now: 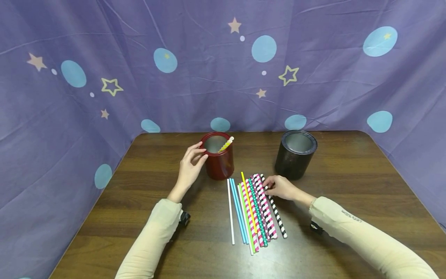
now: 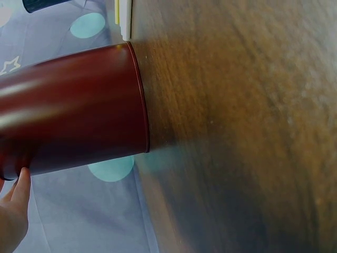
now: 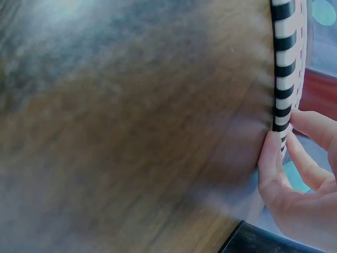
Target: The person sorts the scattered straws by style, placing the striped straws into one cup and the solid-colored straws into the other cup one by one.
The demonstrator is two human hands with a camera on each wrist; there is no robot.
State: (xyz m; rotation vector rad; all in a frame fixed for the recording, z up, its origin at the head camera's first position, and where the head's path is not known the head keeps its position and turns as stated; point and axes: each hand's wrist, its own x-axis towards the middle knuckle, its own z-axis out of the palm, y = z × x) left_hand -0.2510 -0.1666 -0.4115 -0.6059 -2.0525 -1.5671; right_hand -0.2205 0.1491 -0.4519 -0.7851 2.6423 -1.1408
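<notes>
Brown table [image 1: 348, 217] takes up the near ground. On it I log two cans: black can [image 1: 294, 164] to the right, red can [image 1: 219, 166] to the left. Loose straws [image 1: 257, 209] lie side by side between the hands; by my reading most of the work is left. Left hand [image 1: 189, 166]: fingers relaxed and apart, tips touching the red can near its rim, gripping nothing. Right hand [image 1: 281, 188]: thumb and finger nearly together, pinching a black-and-white straw [image 1: 275, 211], which lies along the table. Done so far: yellow-patterned straws [image 1: 225, 145] leaning in the red can.
</notes>
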